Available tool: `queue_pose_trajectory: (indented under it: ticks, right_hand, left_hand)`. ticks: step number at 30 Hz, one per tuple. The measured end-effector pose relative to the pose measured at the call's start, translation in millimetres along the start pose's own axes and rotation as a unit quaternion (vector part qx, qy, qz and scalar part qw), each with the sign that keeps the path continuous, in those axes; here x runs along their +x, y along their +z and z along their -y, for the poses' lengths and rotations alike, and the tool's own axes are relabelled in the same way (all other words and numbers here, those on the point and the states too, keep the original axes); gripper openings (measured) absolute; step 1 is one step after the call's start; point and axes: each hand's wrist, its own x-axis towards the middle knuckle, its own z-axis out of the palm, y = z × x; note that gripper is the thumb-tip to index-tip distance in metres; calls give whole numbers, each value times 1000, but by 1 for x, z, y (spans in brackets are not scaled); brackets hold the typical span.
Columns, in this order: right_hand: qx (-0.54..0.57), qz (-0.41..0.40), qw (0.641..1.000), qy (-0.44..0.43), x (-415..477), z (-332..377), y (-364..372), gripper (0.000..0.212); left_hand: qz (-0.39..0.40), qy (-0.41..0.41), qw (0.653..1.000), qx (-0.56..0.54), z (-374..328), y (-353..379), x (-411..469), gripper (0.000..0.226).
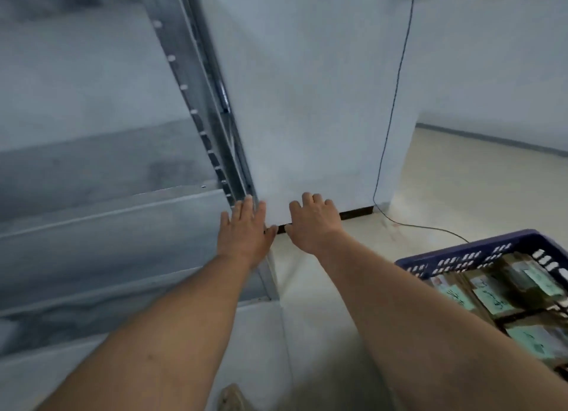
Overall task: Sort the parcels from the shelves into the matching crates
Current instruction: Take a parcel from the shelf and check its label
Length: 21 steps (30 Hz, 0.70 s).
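We see both hands empty: the left hand (246,226) and the right hand (313,221) reach forward with fingers spread, palms down, holding nothing. The brown cardboard parcels with pale green labels (488,297) lie packed in the dark blue perforated plastic crate (455,258) on the floor at right. We judge them light and stiff (flat cartons); take hold by opposite edges, not the label face. The labels carry dark handwriting, too blurred to read. The grey metal shelves (107,214) at left show no parcels.
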Motion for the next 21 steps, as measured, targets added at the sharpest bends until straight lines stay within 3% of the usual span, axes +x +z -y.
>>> queue_pose_trajectory:
  ticks: [12,21]
  right_hand:
    - [-66,-29,987,-140,37,201,-25,46]
    - [-71,-19,973,-220,43,411,-33,69]
  left_hand:
    - [-28,-153,987,-25,193,-4,-69,64]
    - [-78,-245,965,-55,396,-10,-150,80]
